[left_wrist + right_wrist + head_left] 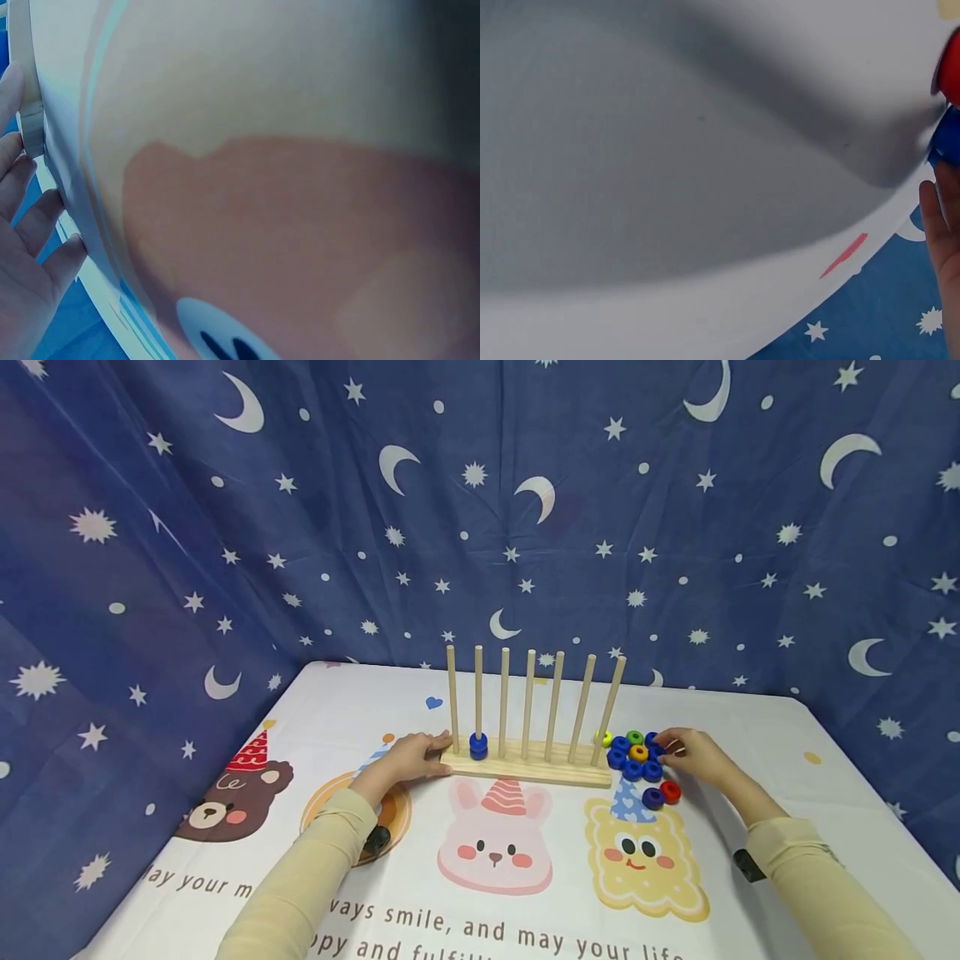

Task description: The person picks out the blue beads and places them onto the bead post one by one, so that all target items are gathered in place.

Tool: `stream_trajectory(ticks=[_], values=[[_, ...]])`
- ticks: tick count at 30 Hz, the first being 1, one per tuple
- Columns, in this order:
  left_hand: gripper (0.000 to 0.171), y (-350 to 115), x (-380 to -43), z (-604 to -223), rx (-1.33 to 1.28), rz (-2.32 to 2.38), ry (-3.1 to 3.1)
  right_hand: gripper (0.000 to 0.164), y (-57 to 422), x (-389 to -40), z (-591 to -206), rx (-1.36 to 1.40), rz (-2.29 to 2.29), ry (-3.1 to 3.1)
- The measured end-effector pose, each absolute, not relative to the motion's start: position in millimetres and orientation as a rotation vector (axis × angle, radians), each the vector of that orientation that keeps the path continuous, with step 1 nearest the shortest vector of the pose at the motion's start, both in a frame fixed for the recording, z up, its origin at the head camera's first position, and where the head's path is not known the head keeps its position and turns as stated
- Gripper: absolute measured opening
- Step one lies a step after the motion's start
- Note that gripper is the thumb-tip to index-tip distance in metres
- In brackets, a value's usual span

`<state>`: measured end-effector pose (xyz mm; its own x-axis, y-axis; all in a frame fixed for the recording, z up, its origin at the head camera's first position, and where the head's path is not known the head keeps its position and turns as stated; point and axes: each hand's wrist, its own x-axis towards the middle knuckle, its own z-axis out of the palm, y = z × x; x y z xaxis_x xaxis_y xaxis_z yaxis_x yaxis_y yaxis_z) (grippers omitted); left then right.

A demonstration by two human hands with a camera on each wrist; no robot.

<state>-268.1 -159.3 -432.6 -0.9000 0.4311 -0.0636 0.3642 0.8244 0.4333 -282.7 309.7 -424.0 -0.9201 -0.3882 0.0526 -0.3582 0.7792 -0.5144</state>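
Observation:
A wooden base (536, 770) carries a row of several upright pegs (529, 702). Two blue beads (478, 746) are stacked at the bottom of the second peg from the left. My left hand (405, 757) holds the left end of the base, thumb at the front and fingers behind. Right of the base, my right hand (697, 754) pinches a blue bead (656, 750) at the edge of a bead cluster; its fingertips partly cover that bead. In the right wrist view, fingers (949, 199) touch a blue bead (946, 139).
The cluster holds several blue beads (633, 770), an orange bead (638, 752), a green bead (635, 737) and a yellow-green bead (604, 739) behind the last peg. Nearer me lie a red bead (671, 791) and a dark blue bead (653, 798). A starry curtain (480, 527) hangs behind the table.

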Motion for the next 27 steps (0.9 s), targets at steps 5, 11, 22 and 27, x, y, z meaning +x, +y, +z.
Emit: stream_trajectory(ticks=[5,11,22,27], values=[[0.06,-158.0,-268.8,-434.0,0.624,0.631,2.838,0.026,312.1,-282.6,-430.9,-0.605,-0.774,2.901],[0.06,-159.4,-268.8,-433.7,0.634,0.628,2.846,0.031,309.2,-283.2,-432.7,-0.581,-0.714,2.943],[0.06,-162.4,-267.9,-434.1,0.625,0.641,2.844,0.03,300.1,-281.2,-432.1,-0.479,-0.707,2.973],[0.06,-162.1,-268.1,-432.9,0.631,0.644,2.841,0.029,297.4,-280.7,-429.8,-0.449,-0.678,2.977]])
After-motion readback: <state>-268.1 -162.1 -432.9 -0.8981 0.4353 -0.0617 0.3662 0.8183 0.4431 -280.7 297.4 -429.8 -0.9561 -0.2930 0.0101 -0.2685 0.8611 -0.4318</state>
